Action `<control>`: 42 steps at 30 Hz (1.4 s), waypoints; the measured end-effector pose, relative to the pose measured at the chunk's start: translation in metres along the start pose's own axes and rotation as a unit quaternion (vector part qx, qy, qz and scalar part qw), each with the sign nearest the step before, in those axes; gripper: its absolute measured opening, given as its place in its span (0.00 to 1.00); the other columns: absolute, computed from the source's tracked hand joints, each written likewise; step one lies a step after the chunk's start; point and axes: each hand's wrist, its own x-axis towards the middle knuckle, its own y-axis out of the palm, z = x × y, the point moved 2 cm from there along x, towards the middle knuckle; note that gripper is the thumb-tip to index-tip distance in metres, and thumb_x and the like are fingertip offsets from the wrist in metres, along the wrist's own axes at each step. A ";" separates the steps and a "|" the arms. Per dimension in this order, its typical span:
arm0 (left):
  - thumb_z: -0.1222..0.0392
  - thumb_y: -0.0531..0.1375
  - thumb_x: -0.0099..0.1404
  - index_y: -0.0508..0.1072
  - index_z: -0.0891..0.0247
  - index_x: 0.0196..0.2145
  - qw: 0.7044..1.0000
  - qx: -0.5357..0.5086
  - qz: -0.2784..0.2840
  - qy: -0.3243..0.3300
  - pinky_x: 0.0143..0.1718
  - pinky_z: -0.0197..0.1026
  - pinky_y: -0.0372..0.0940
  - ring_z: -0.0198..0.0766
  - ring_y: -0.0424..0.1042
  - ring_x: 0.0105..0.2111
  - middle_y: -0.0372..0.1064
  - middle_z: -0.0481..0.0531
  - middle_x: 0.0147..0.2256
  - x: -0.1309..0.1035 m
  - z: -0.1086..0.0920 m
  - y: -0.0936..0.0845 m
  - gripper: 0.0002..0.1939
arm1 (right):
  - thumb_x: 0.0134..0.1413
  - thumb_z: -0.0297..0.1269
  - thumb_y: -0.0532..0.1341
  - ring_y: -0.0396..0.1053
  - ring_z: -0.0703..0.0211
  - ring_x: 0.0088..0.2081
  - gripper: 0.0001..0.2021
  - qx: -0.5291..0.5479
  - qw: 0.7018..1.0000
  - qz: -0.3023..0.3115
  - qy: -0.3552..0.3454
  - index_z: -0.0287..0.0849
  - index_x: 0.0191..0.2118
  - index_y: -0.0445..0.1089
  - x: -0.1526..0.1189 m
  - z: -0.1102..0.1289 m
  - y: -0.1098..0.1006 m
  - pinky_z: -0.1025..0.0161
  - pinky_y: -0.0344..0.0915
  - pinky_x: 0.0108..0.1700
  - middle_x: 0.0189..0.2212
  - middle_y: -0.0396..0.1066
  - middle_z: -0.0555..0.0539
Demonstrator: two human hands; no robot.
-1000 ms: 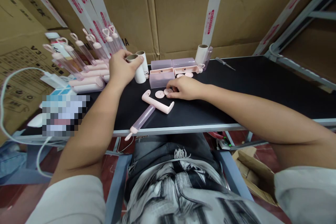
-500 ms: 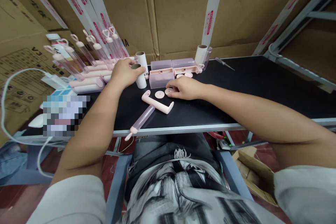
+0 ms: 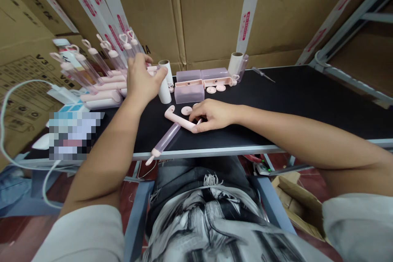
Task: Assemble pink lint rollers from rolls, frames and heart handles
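My left hand (image 3: 143,77) hovers with thumb and fingers apart just beside a white cardboard tube (image 3: 165,95) that stands upright; a second white tube (image 3: 168,73) is right behind it. My right hand (image 3: 215,114) has thumb and fingers closed round the right end of a pink U-shaped bracket (image 3: 181,122), which lies on the black table. Under the bracket's middle lies a clear purple tube with a pink cap (image 3: 166,140). A pink disc (image 3: 186,110) lies just above the bracket, with another partly hidden by my right fingers.
Clear purple boxes (image 3: 189,94) and pink strips (image 3: 217,81) stand at the back, with two pink discs (image 3: 211,89) before them. Pink rollers with upright clear handles (image 3: 101,97) fill the left. A screwdriver (image 3: 263,74) lies at the back right, near another white tube (image 3: 235,64).
My left hand has let go of the near white tube and lifted up and left. My right hand has moved from a pink disc toward me and gripped the bracket's right end.
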 end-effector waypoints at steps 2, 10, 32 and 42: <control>0.43 0.70 0.64 0.70 0.56 0.43 1.000 -0.012 -0.020 0.021 0.54 0.52 0.61 0.44 0.69 0.50 0.71 0.52 0.44 0.000 -0.005 -0.003 0.19 | 0.69 0.49 0.66 0.71 0.58 0.36 0.17 0.005 1.000 -0.005 -0.007 0.38 0.43 0.82 0.000 0.000 0.003 0.62 0.63 0.42 0.35 0.77 0.45; 0.43 0.63 0.69 0.65 0.55 0.35 0.997 -0.050 -0.035 0.053 0.47 0.51 0.58 0.44 0.67 0.48 0.66 0.50 0.33 -0.004 -0.014 -0.007 0.16 | 0.74 0.48 0.64 0.68 0.61 0.34 0.18 0.039 0.993 -0.078 -0.075 0.40 0.35 0.73 0.000 0.002 0.002 0.64 0.63 0.43 0.32 0.70 0.49; 0.31 0.67 0.69 0.67 0.57 0.35 0.913 -0.357 0.073 0.181 0.24 0.41 0.50 0.29 0.54 0.21 0.60 0.40 0.22 -0.004 -0.012 0.011 0.27 | 0.72 0.39 0.67 0.81 0.57 0.42 0.08 -0.123 0.918 -0.332 -0.177 0.43 0.38 0.76 -0.013 0.012 -0.015 0.60 0.76 0.46 0.42 0.82 0.43; 0.28 0.61 0.72 0.78 0.62 0.46 0.884 -0.224 0.371 0.177 0.24 0.37 0.61 0.35 0.69 0.21 0.73 0.49 0.25 -0.026 -0.027 0.004 0.31 | 0.71 0.53 0.66 0.77 0.48 0.51 0.16 -0.121 0.919 -0.370 -0.062 0.46 0.37 0.74 -0.016 -0.004 -0.027 0.46 0.75 0.55 0.49 0.77 0.42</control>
